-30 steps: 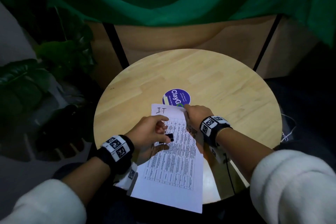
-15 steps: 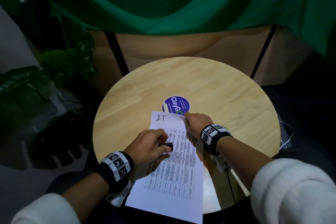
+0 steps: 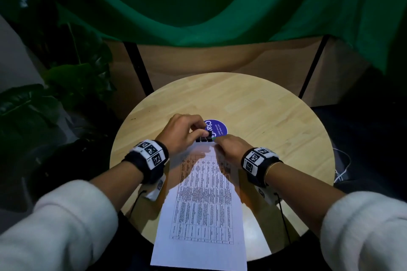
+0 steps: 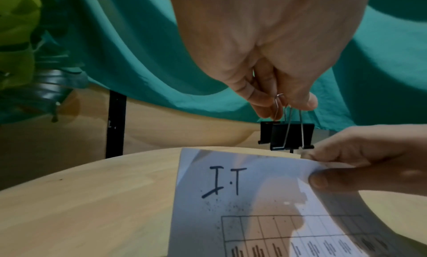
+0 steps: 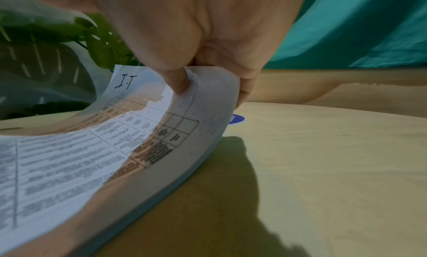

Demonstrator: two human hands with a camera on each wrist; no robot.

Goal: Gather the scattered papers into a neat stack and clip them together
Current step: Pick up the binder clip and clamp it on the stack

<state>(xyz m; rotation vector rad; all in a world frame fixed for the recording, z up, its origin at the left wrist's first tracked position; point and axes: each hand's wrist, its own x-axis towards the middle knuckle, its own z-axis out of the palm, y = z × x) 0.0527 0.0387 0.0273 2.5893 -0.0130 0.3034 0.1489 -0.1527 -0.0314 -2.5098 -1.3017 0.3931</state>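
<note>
A stack of white papers (image 3: 201, 209) with a printed table and "IT" handwritten at the top (image 4: 227, 180) lies along the round wooden table (image 3: 275, 121), its near end hanging over the edge. My right hand (image 3: 231, 146) pinches the top right corner of the papers (image 5: 208, 100) between thumb and fingers, lifting it off the table. My left hand (image 3: 184, 131) pinches the wire handles of a black binder clip (image 4: 287, 136), which hangs just above the papers' top edge. The clip's jaws stand apart, clear of the sheets.
A round purple sticker (image 3: 217, 127) lies on the table just beyond the papers. Green cloth (image 3: 198, 2) hangs behind, with wooden panels under it. Large leafy plants (image 3: 44, 99) stand to the left. White cables (image 3: 341, 167) hang off the table's right side.
My left hand has carried the binder clip from over the middle of the sheet up to the papers' top edge. The right hand kept its hold on the top corner.
</note>
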